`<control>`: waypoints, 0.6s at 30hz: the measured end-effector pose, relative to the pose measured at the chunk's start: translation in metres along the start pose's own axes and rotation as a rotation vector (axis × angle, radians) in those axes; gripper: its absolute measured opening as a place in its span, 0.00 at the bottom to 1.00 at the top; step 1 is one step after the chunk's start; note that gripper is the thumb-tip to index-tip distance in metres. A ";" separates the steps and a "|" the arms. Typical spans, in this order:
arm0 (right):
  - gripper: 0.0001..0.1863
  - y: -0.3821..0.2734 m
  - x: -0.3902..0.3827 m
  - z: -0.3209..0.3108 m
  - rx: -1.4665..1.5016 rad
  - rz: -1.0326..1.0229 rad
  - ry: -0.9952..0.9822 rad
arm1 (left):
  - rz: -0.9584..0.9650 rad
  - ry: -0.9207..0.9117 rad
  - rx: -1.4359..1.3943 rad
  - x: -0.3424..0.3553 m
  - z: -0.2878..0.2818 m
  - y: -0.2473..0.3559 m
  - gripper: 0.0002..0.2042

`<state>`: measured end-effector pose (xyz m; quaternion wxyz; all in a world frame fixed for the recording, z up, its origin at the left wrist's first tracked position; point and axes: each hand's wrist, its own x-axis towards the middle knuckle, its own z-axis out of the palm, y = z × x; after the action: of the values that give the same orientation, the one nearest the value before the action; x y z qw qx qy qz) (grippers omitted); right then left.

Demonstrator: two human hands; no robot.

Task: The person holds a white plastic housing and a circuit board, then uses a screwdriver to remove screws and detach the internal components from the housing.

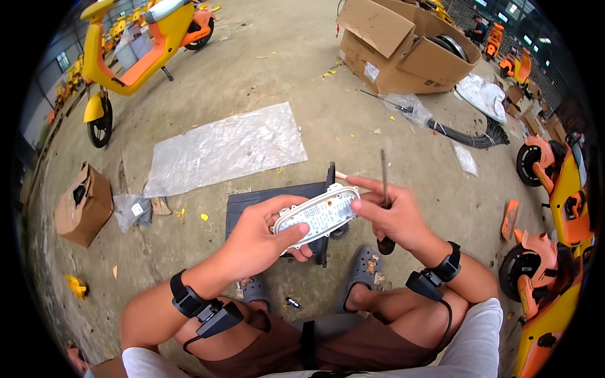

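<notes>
Here, two hands [255,242] [394,214], one lamp unit [318,216], one screwdriver [384,189]

Glossy white plastic lamp module [318,216], rough matt concrete floor [265,75].

left hand [255,242] grips white oblong lamp unit [318,216] | right hand [394,214] holds screwdriver [384,201], fingertips touching unit | black panel [271,201] on floor beneath

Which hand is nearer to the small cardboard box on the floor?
Left. The left hand is on the side of the small cardboard box; the right hand is farther away.
</notes>
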<state>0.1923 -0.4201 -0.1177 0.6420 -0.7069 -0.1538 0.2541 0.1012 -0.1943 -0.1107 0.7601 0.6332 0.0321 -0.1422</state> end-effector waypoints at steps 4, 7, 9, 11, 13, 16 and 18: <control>0.21 0.005 0.001 0.002 -0.016 0.041 -0.052 | -0.004 -0.021 -0.024 -0.002 0.003 0.000 0.19; 0.20 0.007 0.003 0.003 0.018 0.044 -0.051 | -0.015 -0.017 -0.018 -0.003 0.004 0.001 0.18; 0.17 0.008 0.004 0.003 0.042 0.036 -0.055 | -0.023 -0.025 -0.014 -0.003 0.004 0.002 0.18; 0.17 0.008 0.003 0.003 0.050 0.035 -0.053 | -0.027 -0.042 -0.013 -0.004 0.005 0.002 0.18; 0.18 0.008 0.002 0.002 0.029 0.049 -0.041 | -0.008 -0.059 -0.019 -0.004 0.006 0.002 0.18; 0.17 0.009 0.001 0.002 0.071 0.026 -0.048 | 0.008 -0.070 -0.041 -0.004 0.007 0.001 0.18; 0.17 0.009 0.001 0.001 0.114 0.056 -0.076 | 0.011 -0.064 -0.044 -0.003 0.008 0.001 0.17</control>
<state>0.1916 -0.4199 -0.1270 0.6676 -0.6629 -0.1436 0.3069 0.0974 -0.2018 -0.1072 0.7754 0.6115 0.0072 -0.1575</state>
